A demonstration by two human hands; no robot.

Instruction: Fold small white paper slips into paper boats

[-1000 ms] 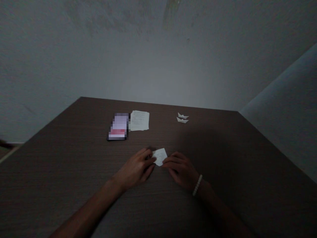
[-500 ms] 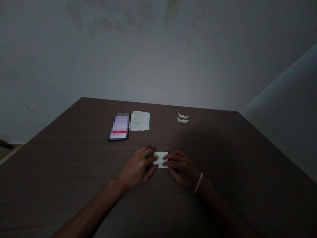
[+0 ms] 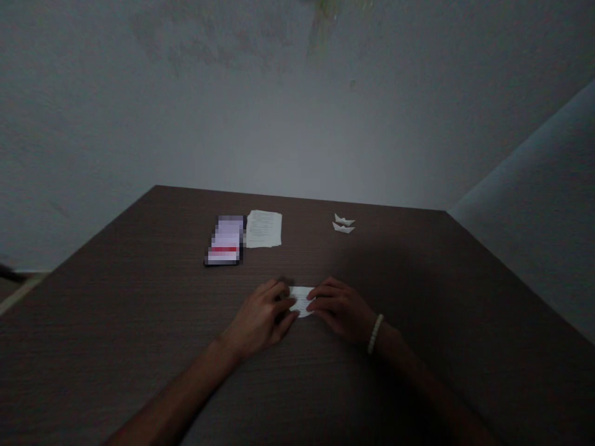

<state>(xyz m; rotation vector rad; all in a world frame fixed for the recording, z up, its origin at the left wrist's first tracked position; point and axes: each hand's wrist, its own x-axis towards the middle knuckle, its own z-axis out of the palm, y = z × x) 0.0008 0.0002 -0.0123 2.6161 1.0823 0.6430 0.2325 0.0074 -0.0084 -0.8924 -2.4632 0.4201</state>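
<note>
Reading the folded paper at lower center as light and soft; left hand and right hand pinch its ends, I'd hold edges only.

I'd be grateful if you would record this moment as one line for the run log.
left hand: on folded white paper | right hand: on same paper | farther off: two paper boats

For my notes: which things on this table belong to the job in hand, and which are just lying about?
In use: left hand, right hand, folded white paper between them.
Lying about: two small paper boats, printed sheet, pixelated phone.
</note>
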